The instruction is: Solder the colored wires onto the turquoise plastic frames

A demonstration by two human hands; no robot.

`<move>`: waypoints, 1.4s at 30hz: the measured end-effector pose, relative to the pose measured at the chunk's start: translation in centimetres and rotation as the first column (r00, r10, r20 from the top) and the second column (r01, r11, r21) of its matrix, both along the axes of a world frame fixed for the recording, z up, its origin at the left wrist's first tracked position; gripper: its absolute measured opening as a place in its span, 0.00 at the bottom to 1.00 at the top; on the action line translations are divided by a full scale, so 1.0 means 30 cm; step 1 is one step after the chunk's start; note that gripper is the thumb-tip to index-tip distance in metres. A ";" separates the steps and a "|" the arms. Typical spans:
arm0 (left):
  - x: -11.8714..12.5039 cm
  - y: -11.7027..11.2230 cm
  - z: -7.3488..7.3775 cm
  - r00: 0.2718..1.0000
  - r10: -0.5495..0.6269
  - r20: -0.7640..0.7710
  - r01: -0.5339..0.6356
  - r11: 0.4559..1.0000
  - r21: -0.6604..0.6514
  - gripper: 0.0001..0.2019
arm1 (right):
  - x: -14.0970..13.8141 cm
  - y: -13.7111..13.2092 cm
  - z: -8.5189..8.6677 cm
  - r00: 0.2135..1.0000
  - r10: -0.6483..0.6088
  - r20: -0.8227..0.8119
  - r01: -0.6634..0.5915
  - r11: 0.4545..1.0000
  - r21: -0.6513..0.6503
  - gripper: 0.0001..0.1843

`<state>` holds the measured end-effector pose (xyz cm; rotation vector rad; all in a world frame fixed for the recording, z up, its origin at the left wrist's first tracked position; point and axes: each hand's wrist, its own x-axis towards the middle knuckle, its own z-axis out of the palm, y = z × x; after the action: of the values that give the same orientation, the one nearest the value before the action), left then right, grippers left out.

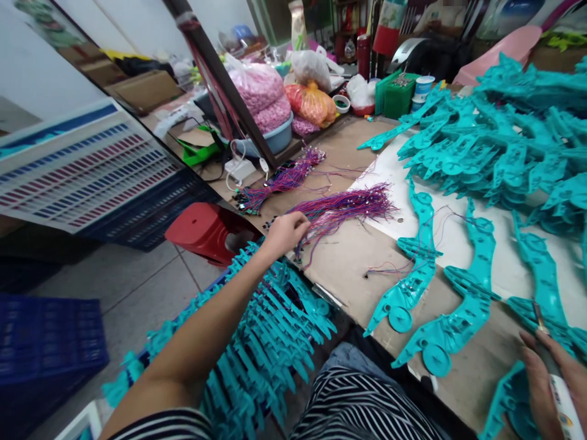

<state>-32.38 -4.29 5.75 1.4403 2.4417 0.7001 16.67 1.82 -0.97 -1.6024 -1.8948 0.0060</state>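
Note:
My left hand (pixel 288 232) reaches over the near table edge to a bundle of thin red, blue and purple wires (pixel 348 205), its fingers pinched on wires at the bundle's left end. The fingertips are partly hidden. At the lower right, my right hand (pixel 545 373) grips a soldering iron (pixel 560 394) with a white and dark handle, its thin tip pointing up at a turquoise plastic part (pixel 541 269). Two similar parts, a middle one (pixel 479 269) and a left one (pixel 419 263), lie beside it. Loose wires (pixel 394 269) cross the left one.
A second wire bundle (pixel 287 180) lies farther back. Many turquoise parts are piled (pixel 495 134) at the right, and more fill a crate (pixel 270 330) below the table edge. A red stool (pixel 197 232), plastic crates (pixel 87 171), and bags of pink pieces (pixel 261 91) stand around.

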 end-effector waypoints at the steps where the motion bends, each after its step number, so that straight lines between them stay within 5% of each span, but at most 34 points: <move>1: -0.013 -0.002 0.012 0.992 0.016 0.121 -0.021 0.999 0.038 0.08 | 0.001 -0.001 -0.002 1.000 0.002 0.004 -0.002 1.000 0.009 0.34; 5: -0.046 -0.010 0.046 0.860 0.026 0.509 -0.030 1.000 -0.001 0.16 | 0.011 0.006 -0.012 0.999 0.032 0.029 -0.033 0.999 0.031 0.36; 9: -0.044 -0.010 0.063 0.835 -0.012 0.551 -0.001 1.000 0.023 0.18 | 0.014 0.014 -0.010 0.997 0.077 0.020 -0.077 0.997 0.023 0.38; 13: -0.022 0.024 0.092 0.700 -0.080 0.709 0.005 0.994 0.107 0.20 | -0.001 0.004 0.009 0.997 0.077 0.024 -0.078 0.995 0.065 0.34; 17: -0.005 0.081 0.133 0.588 -0.096 0.803 -0.005 0.992 0.123 0.18 | -0.008 0.002 0.029 0.978 0.199 0.059 -0.206 0.962 0.177 0.29; 24: -0.036 0.104 0.201 0.597 0.217 0.772 -0.146 0.976 -0.162 0.12 | 0.003 0.007 0.015 0.984 0.147 0.099 -0.162 0.973 0.163 0.27; 29: -0.018 0.094 0.239 0.491 0.199 0.848 -0.115 0.980 -0.164 0.11 | -0.007 -0.016 0.016 0.982 0.149 0.120 -0.166 0.975 0.147 0.25; 33: 0.075 0.156 0.313 0.517 0.123 0.847 -0.072 0.992 -0.100 0.12 | -0.008 -0.021 0.011 0.982 0.169 0.084 -0.179 0.976 0.124 0.22; 37: 0.182 0.263 0.472 0.646 -0.098 0.757 0.050 0.995 0.086 0.11 | 0.003 -0.018 -0.001 0.985 0.158 0.069 -0.165 0.979 0.122 0.20; 40: 0.220 0.344 0.585 0.703 -0.332 0.629 0.154 0.934 0.321 0.10 | 0.010 -0.019 -0.004 0.976 0.202 0.081 -0.210 0.972 0.107 0.20; 42: 0.228 0.387 0.635 0.722 -0.376 0.580 0.220 0.921 0.323 0.08 | 0.011 -0.019 -0.005 0.972 0.223 0.079 -0.230 0.968 0.102 0.21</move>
<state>-25.53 7.30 24.78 1.3355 1.5992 1.1918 17.01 1.24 -1.12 -1.3210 -2.0836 -0.0558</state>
